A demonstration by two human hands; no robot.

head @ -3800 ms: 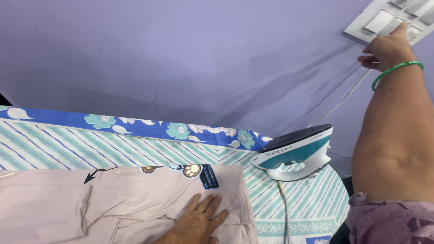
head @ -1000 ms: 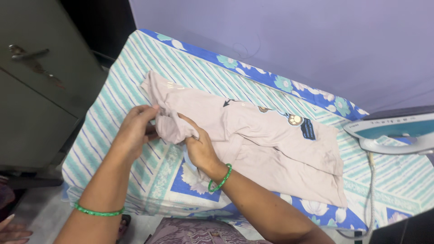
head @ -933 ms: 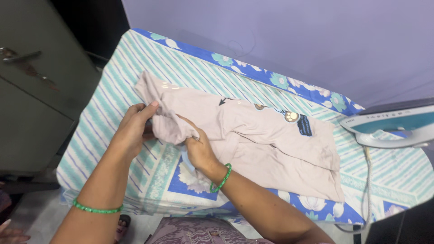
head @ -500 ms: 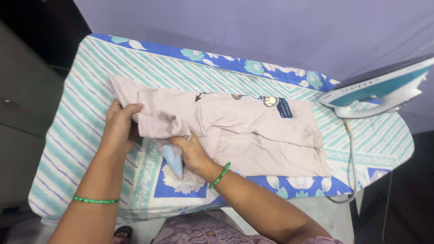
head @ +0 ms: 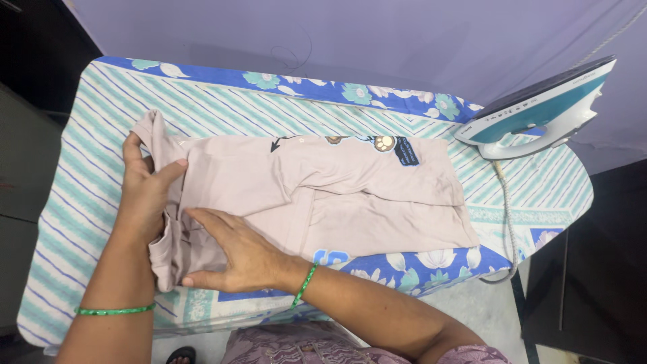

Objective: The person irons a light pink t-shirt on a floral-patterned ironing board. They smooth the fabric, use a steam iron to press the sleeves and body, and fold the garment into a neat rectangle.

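Garment [head: 323, 195]: pale beige trousers or similar, lying flat across the middle of the frame on an ironing board [head: 94, 101] with a striped teal and blue floral cover. Left hand [head: 145, 192] sits at the garment's left end, thumb and fingers pinched round a bunched fold of cloth there. Right hand [head: 236, 253] lies palm down on the lower-left part of the fabric, fingers spread flat and pressing, not gripping. Green bangles on both wrists. Steam iron [head: 539, 108], white and teal, stands tilted at the upper right of the frame, well apart from both hands, cord [head: 507, 222] trailing down the board's right side. Handling read: thin, soft cloth, light, no stiffness, so it creases and slides on the cover easily; not fragile. Best held at seams or the thicker folded edge on the left, where layers stack; a flat palm keeps the rest from shifting. Small dark patch and badge near the top edge look stiffer.
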